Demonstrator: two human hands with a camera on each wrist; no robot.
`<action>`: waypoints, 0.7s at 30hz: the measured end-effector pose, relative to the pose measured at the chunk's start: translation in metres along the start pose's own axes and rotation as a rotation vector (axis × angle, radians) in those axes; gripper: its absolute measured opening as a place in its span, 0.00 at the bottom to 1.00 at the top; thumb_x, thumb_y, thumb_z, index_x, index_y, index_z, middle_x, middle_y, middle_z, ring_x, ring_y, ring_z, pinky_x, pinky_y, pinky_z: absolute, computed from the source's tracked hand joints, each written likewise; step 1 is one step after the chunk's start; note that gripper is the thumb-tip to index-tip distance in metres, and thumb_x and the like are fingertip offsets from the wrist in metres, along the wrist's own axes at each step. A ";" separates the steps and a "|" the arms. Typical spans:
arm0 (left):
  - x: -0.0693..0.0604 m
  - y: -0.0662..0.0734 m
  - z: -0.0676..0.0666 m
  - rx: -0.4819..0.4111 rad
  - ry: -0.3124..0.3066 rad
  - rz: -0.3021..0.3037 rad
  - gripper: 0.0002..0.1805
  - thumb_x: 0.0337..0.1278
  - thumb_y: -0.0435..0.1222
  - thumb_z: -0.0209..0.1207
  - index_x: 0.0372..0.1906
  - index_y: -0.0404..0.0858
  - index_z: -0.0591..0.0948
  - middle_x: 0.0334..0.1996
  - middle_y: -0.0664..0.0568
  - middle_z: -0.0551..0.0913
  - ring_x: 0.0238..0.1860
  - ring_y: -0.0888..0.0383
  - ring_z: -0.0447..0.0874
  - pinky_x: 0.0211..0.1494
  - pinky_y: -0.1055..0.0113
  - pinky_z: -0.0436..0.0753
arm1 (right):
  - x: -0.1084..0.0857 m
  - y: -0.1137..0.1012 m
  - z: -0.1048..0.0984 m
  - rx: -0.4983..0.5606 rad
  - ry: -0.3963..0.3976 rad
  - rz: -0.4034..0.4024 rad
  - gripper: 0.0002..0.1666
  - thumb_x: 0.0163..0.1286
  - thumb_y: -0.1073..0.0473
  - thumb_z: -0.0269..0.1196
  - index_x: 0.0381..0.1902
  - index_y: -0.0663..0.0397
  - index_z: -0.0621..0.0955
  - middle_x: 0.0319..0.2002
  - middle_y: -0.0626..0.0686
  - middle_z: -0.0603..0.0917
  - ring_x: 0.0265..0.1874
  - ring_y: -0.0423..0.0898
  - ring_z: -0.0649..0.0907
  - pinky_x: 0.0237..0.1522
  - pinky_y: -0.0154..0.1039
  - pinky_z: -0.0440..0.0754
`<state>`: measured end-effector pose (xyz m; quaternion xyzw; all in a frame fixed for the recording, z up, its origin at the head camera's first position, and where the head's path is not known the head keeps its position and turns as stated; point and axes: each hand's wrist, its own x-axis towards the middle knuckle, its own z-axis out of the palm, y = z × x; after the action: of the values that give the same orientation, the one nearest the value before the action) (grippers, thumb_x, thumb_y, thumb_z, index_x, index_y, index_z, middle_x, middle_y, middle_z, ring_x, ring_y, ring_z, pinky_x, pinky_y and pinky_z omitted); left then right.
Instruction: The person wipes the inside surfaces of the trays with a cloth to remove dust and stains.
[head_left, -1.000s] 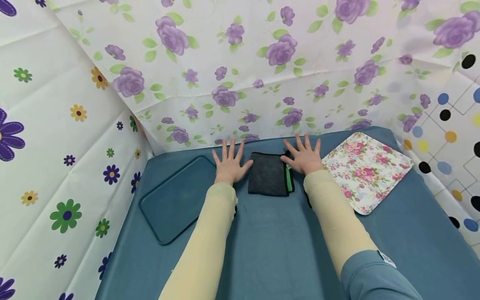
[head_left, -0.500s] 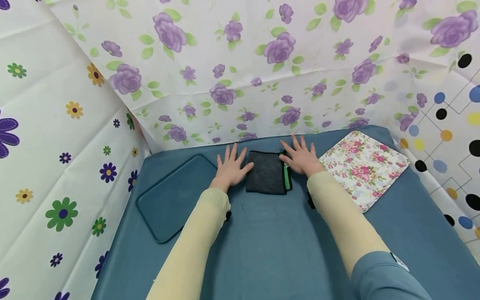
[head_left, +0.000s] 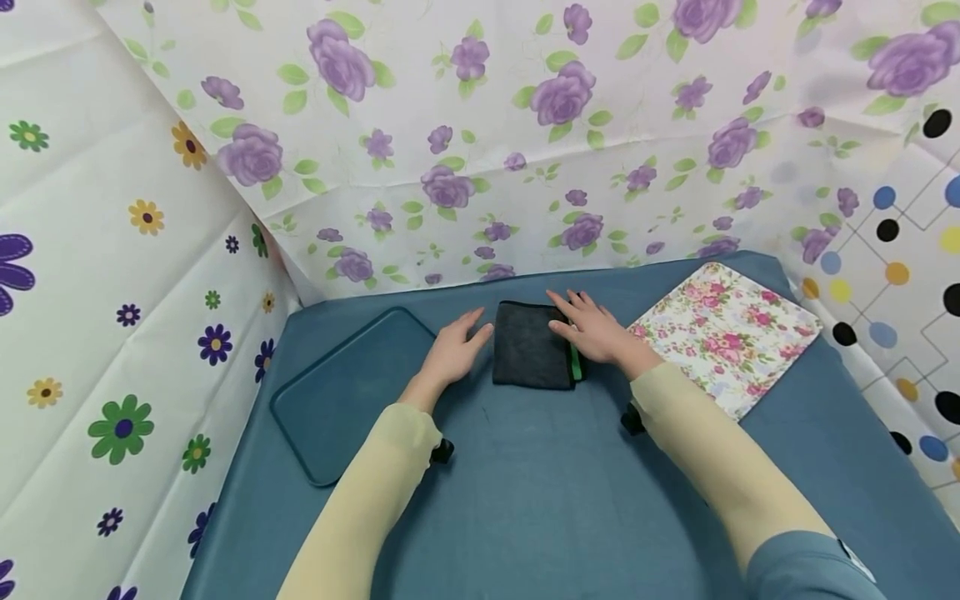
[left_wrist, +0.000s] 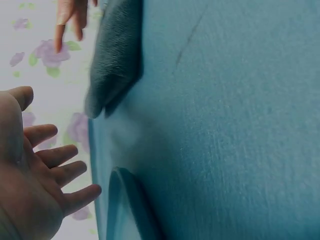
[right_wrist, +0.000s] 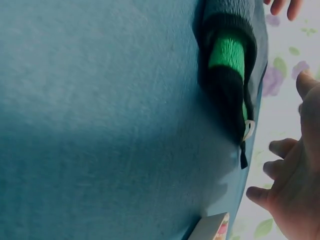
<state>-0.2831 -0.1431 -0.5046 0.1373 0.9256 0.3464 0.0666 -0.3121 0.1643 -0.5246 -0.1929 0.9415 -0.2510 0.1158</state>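
While a white sheet printed with purple roses rises behind, the blue desk carries a dark blue tray toward the left, a white board with pink flowers toward the right and a folded dark grey cloth between them, near the back edge. The cloth lies between the person's hands, apart from both. Just beside its left edge hangs the left hand, its fingers loosely extended and apart. Over its right edge hovers the right hand, its fingers also extended and parted, holding nothing.

Both pale yellow sleeves run out at the bottom of the head view. The left arm and hand hide part of the tray, and the right sleeve covers part of the board; in the wrist views only a corner of each shows. The right hand masks the cloth's upper right corner from above. A green strip shows in its folds; the white loop there is too blurred to read.
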 end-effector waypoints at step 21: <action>-0.073 -0.006 -0.013 -0.519 0.042 0.007 0.27 0.88 0.52 0.47 0.75 0.41 0.78 0.64 0.42 0.85 0.63 0.43 0.84 0.68 0.40 0.78 | -0.041 -0.017 0.012 0.016 -0.075 -0.236 0.48 0.80 0.35 0.62 0.87 0.44 0.59 0.86 0.59 0.55 0.85 0.61 0.48 0.79 0.67 0.57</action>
<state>-0.2176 -0.1779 -0.4965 0.1116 0.8064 0.5753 0.0794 -0.2663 0.1628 -0.5211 -0.3107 0.9052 -0.2630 0.1223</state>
